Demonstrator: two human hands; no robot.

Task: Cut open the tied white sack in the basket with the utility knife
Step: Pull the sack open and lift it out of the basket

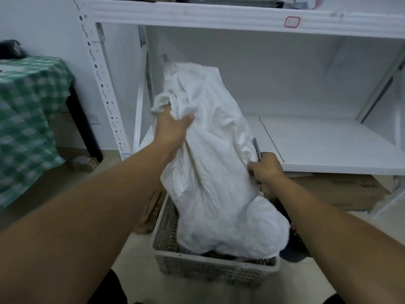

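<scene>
A white metal shelving unit fills the far side of the head view, with a pale tiled floor below and, at the left, a bench draped in a green checked cloth. A grey perforated basket is set on the floor in front of the shelving, at the near centre.

The white sack is stood in the basket, its lower end bulging over the near rim and its long axis tilted up and away toward the far left, so that its top leans against the shelving. The tie itself cannot be made out.

The left hand is closed on a bunched fold of cloth high on the sack's left side, thumb laid across the front. The right hand is closed in a fist around the utility knife, whose dark slender end is seen pointing up and away out of the fist; whether a blade is extended cannot be told. This hand is pressed against the sack's right edge, about midway up, and some cloth appears pinched there too.

The sack thus lies between the two hands, to the left of the knife hand and touching it. The upper end is judged to be nearer the left hand, so the knife would have to be carried up and leftward along the sack's length to reach it.
</scene>
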